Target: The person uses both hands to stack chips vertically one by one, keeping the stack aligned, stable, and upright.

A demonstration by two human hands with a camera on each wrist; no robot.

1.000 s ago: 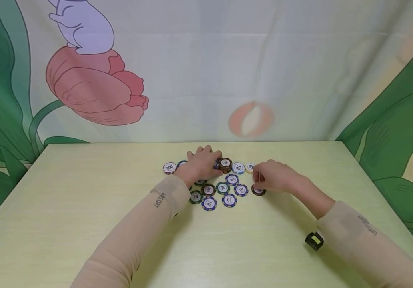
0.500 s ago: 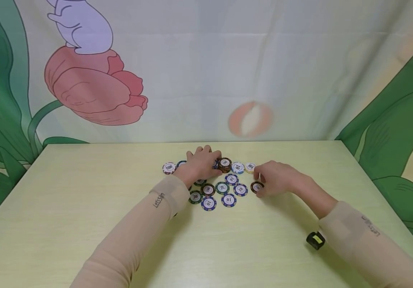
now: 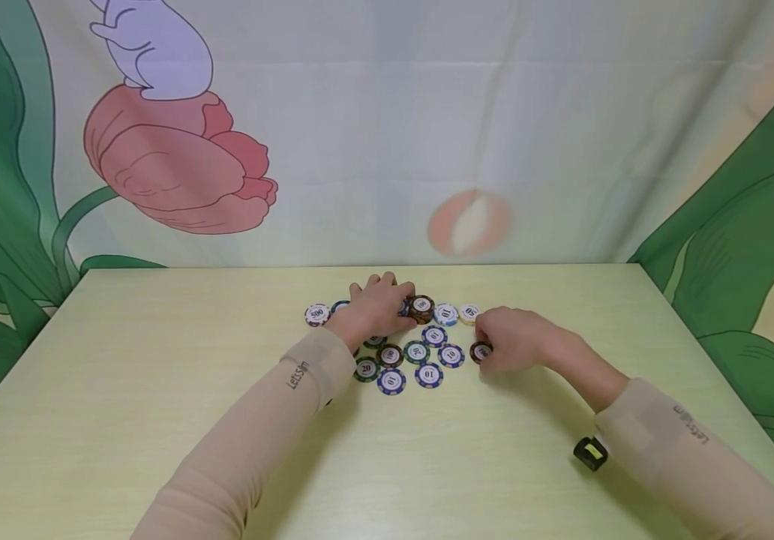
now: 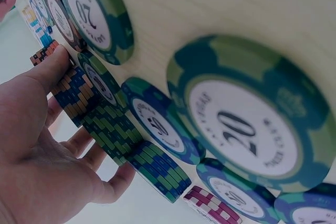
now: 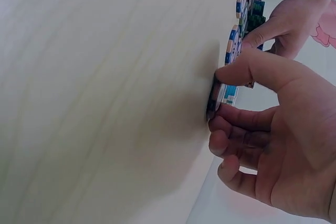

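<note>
My left hand [image 3: 375,309] reaches over the back row of stacked poker chips. In the left wrist view its thumb lies near the orange-and-black stack [image 4: 44,53] and the blue-and-tan stack [image 4: 75,94], while its fingers curl behind the green stack [image 4: 111,128]. At the right end of the chips, my right hand [image 3: 520,337] pinches the edges of a dark 100-looking poker chip [image 3: 478,352] between thumb and fingers, low at the tabletop. Part of that chip is hidden by the hand. Loose chips, such as a blue 10 chip [image 3: 451,355], lie flat between the hands.
A purple-edged 500 chip stack [image 3: 317,314] marks the row's left end; light-blue 10 chips [image 3: 446,314] and yellow-edged 50 chips [image 3: 469,313] stand toward the right. A small black object [image 3: 590,454] sits by the right sleeve. A printed curtain [image 3: 373,150] hangs behind the table [image 3: 225,420].
The right hand has shifted down slightly and closed its fingers on the dark chip, which has slid a little to the left. The left hand stays in place.
</note>
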